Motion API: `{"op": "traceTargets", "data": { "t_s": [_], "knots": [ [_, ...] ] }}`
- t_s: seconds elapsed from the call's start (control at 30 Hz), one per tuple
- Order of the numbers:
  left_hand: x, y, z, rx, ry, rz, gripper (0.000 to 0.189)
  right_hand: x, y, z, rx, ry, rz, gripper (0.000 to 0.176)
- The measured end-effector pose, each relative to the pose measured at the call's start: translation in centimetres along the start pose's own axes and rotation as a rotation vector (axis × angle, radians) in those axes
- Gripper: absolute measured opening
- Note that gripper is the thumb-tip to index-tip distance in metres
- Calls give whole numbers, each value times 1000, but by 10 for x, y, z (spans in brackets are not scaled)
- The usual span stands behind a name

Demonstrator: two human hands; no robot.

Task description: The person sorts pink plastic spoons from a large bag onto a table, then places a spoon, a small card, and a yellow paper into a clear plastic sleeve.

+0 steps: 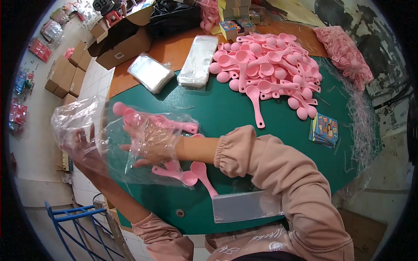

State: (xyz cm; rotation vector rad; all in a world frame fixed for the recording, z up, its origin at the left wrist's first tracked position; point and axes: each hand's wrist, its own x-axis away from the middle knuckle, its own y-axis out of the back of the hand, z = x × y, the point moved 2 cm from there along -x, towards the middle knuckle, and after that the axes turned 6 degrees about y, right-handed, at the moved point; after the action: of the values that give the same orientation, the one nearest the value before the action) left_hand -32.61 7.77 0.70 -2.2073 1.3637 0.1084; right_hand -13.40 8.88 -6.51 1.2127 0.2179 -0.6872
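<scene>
A large clear plastic bag (pixel 117 169) stretches across the left side of the green table. My left hand (pixel 78 141) grips its far left end, fingers curled and seen through the film. Inside the bag is my right hand (pixel 150 141), palm low, fingers spread apart and pointing left. Pink measuring spoons (pixel 159 122) overlap the bag just beyond my right hand. Nearer me, another pink spoon (pixel 176 174) lies at the bag's edge, beside a loose pink spoon (pixel 202 176).
A heap of pink spoons (pixel 270 65) covers the back right. Stacks of clear sleeves (pixel 198 61) lie at the back. Printed cards (pixel 324 130) sit at the right, and a flat clear sleeve (pixel 246 206) at the front edge. A blue metal rack (pixel 78 213) stands at lower left.
</scene>
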Motion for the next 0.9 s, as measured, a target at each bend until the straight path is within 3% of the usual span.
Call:
{"op": "traceTargets", "data": {
  "t_s": [0.03, 0.1, 0.23, 0.3, 0.33, 0.43, 0.5, 0.53, 0.57, 0.63, 0.77, 0.83, 0.9],
  "knots": [
    [-2, 4, -1, 24, -32, 71, 38, 9, 2, 3, 0, -1, 2, 56],
    [-3, 15, 2, -5, -32, 7, 41, 27, 1, 8, 43, -14, 178, 54],
    [-3, 26, 10, -59, -13, -197, 52, 56, 18, 2, -72, 124, 65, 53],
    [4, 9, 3, 96, 96, -199, 54, 60, 37, -6, -41, 128, 95, 54],
    [5, 13, 1, 251, 239, -41, 56, 65, 45, -11, 41, 50, 92, 54],
    [10, -4, -2, 85, 123, -78, 56, 80, 46, -12, 127, -76, 153, 53],
    [9, -2, 0, 67, 156, -36, 65, 86, 45, -5, -16, -44, 128, 49],
    [10, -2, 3, 35, 86, -94, 70, 91, 47, -4, -291, -68, 55, 39],
    [11, -3, 3, 3, 13, -151, 77, 93, 60, -2, -294, -71, 58, 39],
    [3, 22, 10, 28, 33, -139, 86, 105, 92, -2, -208, -67, 85, 33],
    [-3, 51, 26, -41, 131, -302, 90, 154, 126, -18, 393, -175, 66, 32],
    [-2, 57, 30, -19, 241, -372, 91, 178, 142, -28, 630, -205, 149, 30],
    [-3, 60, 31, -51, 178, -413, 88, 199, 157, -46, 880, -223, 226, 29]
  ]
}}
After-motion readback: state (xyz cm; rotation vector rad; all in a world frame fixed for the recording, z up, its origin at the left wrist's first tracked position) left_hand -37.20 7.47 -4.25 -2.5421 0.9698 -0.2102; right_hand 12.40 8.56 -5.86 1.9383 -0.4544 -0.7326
